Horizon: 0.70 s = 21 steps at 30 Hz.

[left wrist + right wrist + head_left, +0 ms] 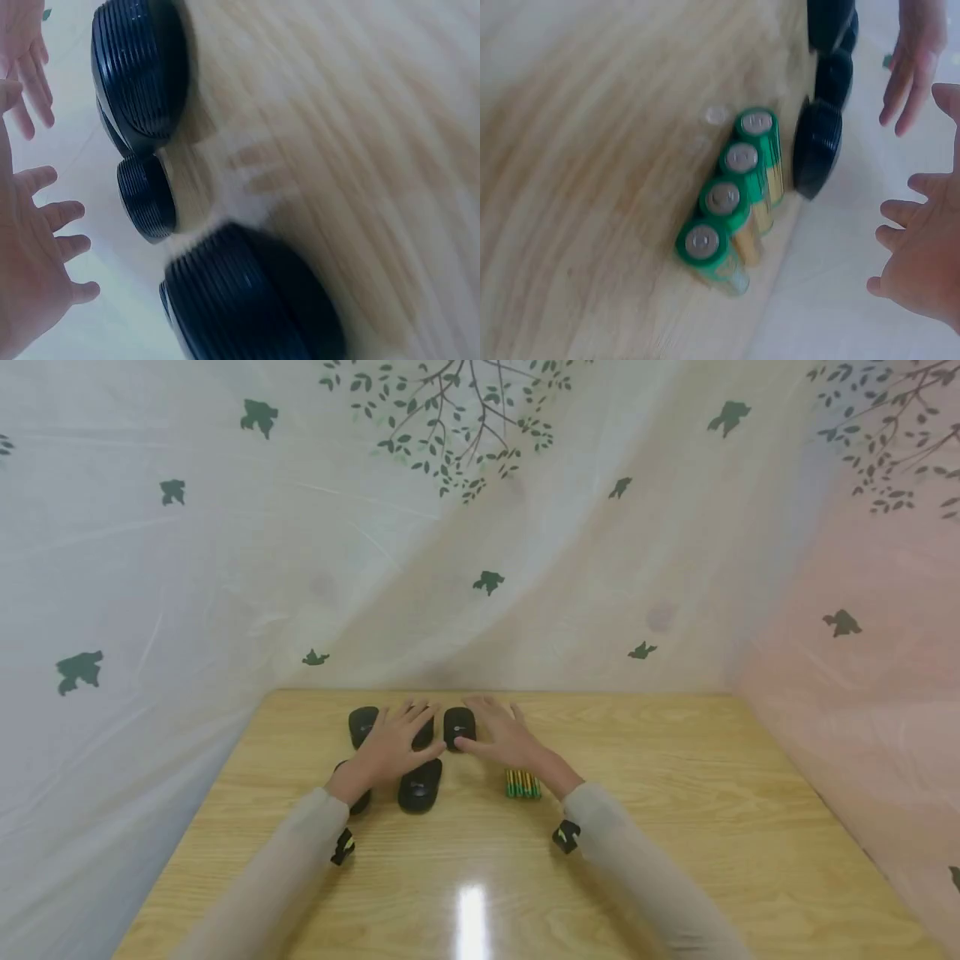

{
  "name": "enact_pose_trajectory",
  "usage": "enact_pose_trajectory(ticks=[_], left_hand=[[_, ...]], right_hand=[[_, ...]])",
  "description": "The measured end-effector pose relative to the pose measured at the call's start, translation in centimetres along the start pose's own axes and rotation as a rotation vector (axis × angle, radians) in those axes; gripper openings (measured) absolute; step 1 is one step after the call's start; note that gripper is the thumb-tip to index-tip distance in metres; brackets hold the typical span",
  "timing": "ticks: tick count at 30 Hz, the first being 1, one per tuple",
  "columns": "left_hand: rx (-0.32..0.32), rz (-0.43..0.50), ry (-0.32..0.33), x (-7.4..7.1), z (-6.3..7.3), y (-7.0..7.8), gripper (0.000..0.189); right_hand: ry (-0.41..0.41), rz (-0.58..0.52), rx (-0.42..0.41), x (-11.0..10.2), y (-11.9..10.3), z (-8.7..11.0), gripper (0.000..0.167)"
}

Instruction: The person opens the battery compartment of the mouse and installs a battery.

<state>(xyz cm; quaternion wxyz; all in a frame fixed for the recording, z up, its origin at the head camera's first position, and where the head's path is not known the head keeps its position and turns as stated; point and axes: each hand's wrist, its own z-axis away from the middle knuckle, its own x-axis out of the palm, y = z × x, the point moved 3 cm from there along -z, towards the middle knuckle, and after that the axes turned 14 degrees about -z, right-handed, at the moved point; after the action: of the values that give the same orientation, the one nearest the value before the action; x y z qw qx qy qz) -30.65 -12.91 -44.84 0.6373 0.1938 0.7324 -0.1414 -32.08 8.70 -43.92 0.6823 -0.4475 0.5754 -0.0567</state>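
Left hand (396,745) and right hand (510,740), grips spread and empty, should move gently, sparing batteries (522,784) at four o'clock from the rightmost mouse (459,725).

Front left mouse (361,802): largely hidden beneath the wrist of the left hand (392,750).
Back middle mouse (425,735): partly covered by the same hand; full outline not visible.
Back right mouse (459,724): near end overlapped by the thumb of the right hand (512,743); contact cannot be determined. White mark too small to read.
Batteries (521,784): partly hidden behind the right wrist in the head view; label print illegible.
Lowest mouse, left wrist view (240,300): cut off by bottom edge.
Sleeves (262,877): cut off at lower edge, head view.
Tabletop (750,827): grain blurred in left wrist view.
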Motion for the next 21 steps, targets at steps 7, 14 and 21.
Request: enact_pose_trajectory(ticks=[7, 14, 21], left_hand=[[0.068, -0.058, -0.063, -0.3, 2.7, -0.2, 0.082], [0.125, -0.083, -0.096, 0.3, 4.8, -0.5, 0.09], [0.141, -0.057, -0.11, 1.0, 5.8, -0.6, 0.096]], right_hand=[[-0.101, 0.012, -0.055, 2.2, -1.6, 1.0, 0.084], [-0.177, 0.046, -0.083, 4.4, -2.5, 1.6, 0.09], [-0.2, 0.104, -0.094, 6.0, -2.9, 2.2, 0.09]])
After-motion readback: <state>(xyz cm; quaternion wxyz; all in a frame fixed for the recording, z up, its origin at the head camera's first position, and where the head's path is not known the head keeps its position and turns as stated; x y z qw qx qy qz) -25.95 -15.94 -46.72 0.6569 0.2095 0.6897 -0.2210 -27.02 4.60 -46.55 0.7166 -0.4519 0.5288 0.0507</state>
